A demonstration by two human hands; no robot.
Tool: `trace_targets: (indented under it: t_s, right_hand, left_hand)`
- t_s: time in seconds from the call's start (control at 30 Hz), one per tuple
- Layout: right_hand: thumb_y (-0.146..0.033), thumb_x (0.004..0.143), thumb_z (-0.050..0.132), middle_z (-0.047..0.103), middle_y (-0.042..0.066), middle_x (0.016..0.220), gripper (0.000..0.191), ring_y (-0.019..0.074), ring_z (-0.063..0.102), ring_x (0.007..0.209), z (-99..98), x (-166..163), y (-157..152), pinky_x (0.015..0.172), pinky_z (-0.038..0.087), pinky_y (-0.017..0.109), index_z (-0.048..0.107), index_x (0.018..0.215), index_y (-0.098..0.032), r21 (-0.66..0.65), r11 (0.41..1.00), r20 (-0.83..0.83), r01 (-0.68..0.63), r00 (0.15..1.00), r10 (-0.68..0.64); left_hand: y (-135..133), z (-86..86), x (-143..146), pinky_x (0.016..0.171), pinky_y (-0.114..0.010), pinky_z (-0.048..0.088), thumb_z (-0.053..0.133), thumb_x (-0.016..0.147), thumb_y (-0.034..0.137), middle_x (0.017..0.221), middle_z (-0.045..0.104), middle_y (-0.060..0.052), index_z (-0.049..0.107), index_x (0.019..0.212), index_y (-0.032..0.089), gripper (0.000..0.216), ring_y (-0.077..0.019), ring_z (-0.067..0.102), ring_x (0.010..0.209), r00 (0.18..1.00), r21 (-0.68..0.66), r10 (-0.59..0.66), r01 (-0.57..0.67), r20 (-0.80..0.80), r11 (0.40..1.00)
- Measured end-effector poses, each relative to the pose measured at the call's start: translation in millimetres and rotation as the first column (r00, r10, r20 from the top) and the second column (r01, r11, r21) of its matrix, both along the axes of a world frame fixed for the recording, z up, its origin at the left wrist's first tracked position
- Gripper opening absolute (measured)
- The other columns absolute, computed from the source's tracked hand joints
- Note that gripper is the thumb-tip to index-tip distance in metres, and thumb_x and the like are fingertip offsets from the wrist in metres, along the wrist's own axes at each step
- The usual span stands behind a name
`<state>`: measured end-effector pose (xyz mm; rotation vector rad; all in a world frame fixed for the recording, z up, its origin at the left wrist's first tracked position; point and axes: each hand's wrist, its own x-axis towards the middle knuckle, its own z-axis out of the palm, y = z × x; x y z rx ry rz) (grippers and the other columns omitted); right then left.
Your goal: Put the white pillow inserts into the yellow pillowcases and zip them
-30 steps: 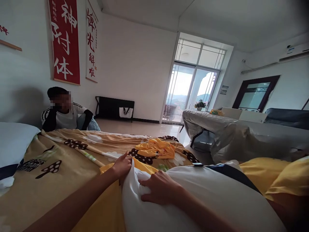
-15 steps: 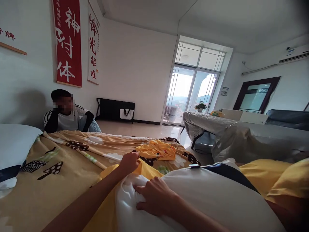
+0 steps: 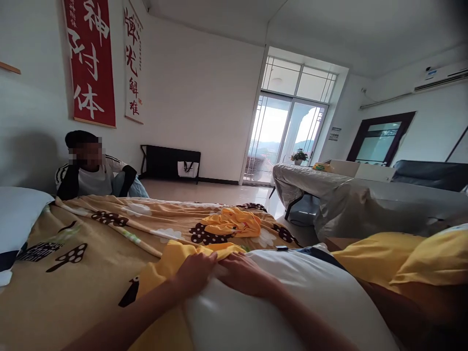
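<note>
Pillow (image 3: 292, 302), white, lies on the person's lap side of the bed. Its long axis runs from the body away toward the blanket (image 3: 91, 253). Both hands are at its far end, almost touching each other. The left hand (image 3: 195, 274) is curled and grips the yellow cover (image 3: 171, 258) at that end. The right hand (image 3: 244, 273) lies flat on the pillow with fingers loose, holding nothing. The cover lies just beyond and left of the hands, nearer the left one.
</note>
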<state>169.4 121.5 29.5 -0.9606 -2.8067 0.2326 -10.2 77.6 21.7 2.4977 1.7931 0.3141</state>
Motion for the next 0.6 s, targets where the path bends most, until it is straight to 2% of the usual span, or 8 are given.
trace_targets:
  t_s: [0.07,0.13,0.23,0.3,0.4,0.5,0.6]
  right_hand:
    - [-0.041,0.079,0.061,0.058,0.004,0.132,0.054,0.023,0.052,0.119,14.7,30,6,0.101,0.038,0.033,0.054,0.131,-0.028,-0.103,0.994,-0.03,-0.038,0.999,0.035]
    - [-0.047,0.076,0.064,0.053,0.003,0.137,0.066,0.026,0.048,0.123,21.7,57,15,0.104,0.036,0.038,0.048,0.137,-0.029,-0.129,0.987,-0.015,0.096,0.995,-0.099]
    - [-0.058,0.076,0.061,0.063,0.007,0.124,0.061,0.0315,0.054,0.113,16.1,74,19,0.096,0.04,0.046,0.056,0.129,-0.027,-0.046,0.946,0.073,0.321,0.946,-0.317]
    - [-0.061,0.077,0.058,0.069,0.009,0.107,0.054,0.0321,0.06,0.1,8.6,68,9,0.085,0.044,0.045,0.064,0.115,-0.023,0.037,0.928,0.111,0.371,0.921,-0.373]
    - [-0.058,0.082,0.052,0.07,0.01,0.095,0.044,0.0312,0.063,0.092,3.1,45,-23,0.078,0.044,0.041,0.064,0.105,-0.022,0.168,0.912,0.11,0.375,0.912,-0.395]
    - [-0.044,0.09,0.045,0.071,0.009,0.089,0.031,0.0282,0.065,0.087,5.7,25,-56,0.076,0.044,0.037,0.064,0.101,-0.022,0.21,0.931,0.139,0.299,0.933,-0.331]
    - [-0.024,0.087,0.045,0.071,0.009,0.088,0.023,0.0247,0.065,0.084,7.4,17,-66,0.076,0.043,0.033,0.065,0.099,-0.021,0.215,0.946,0.149,0.243,0.949,-0.277]
  left_hand:
    - [-5,-5.2,-10,0.063,-0.033,0.046,0.036,0.087,0.019,0.084,0.069,-0.013,0.059,0.104,0.018,0.028,-0.0265,0.067,0.076,1.0,-0.02,-0.001,0.002,0.023,1.0]
    - [-12,-5.6,-10,0.061,-0.032,0.044,0.031,0.091,0.029,0.081,0.069,-0.011,0.06,0.098,0.02,0.031,-0.0252,0.066,0.073,0.997,-0.005,-0.032,0.032,0.071,0.999]
    - [-18,-0.7,1,0.064,-0.031,0.041,0.028,0.094,0.035,0.08,0.068,-0.007,0.059,0.085,0.021,0.035,-0.0221,0.064,0.074,0.983,0.052,-0.098,0.091,0.157,0.995]
    - [-14,2.5,8,0.068,-0.03,0.04,0.029,0.094,0.033,0.086,0.067,-0.006,0.057,0.08,0.02,0.034,-0.0205,0.062,0.081,0.974,0.085,-0.108,0.092,0.202,0.992]
    - [3,5.9,14,0.068,-0.03,0.039,0.037,0.09,0.028,0.088,0.066,-0.008,0.056,0.088,0.019,0.022,-0.0212,0.061,0.082,0.959,0.095,-0.049,0.023,0.279,0.995]
    - [20,14.6,26,0.062,-0.028,0.037,0.042,0.086,0.024,0.08,0.066,-0.006,0.053,0.089,0.019,0.013,-0.0192,0.061,0.074,0.931,0.068,-0.015,-0.01,0.364,0.998]
    - [19,31.6,55,0.064,-0.026,0.039,0.04,0.087,0.023,0.083,0.066,-0.003,0.049,0.085,0.02,0.01,-0.0157,0.06,0.077,0.903,0.084,-0.063,0.03,0.426,0.996]
